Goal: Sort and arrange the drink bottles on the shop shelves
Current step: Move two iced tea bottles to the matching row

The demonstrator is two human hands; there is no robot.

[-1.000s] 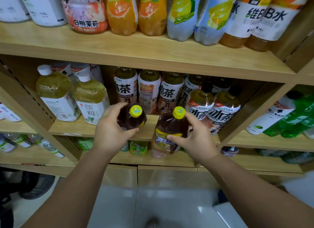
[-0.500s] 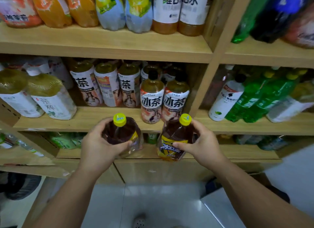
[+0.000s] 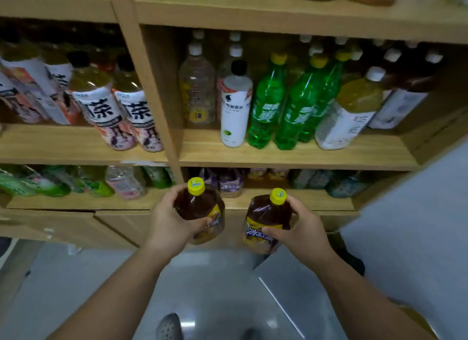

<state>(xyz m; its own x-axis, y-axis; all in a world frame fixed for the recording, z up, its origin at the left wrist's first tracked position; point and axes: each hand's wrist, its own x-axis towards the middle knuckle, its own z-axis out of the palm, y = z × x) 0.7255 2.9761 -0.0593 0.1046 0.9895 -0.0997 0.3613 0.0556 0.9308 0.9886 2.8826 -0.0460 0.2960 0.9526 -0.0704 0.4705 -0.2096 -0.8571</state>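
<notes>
Landmark: the wooden upright divider splits the shelving into a left bay and a right bay.
Your left hand: it grips a dark tea bottle with a yellow cap, fingers curled round the far side and thumb across the label. It is just below the divider's foot.
Your right hand: it grips a second dark tea bottle of the same kind, thumb on the label, farther right of the divider.
The two bottles: you hold both in the air in front of the bottom shelf edge, side by side and apart, caps up.
Right of the divider, middle shelf: first a clear bottle, then a white bottle with a black cap, then green bottles with yellow caps.
Left of the divider, middle shelf: tea bottles with white labels stand in rows, the nearest just beside the divider.
Below and right of the divider: purple-labelled bottles sit back on the bottom shelf, too blurred to read.
Under the divider: grey floor.
</notes>
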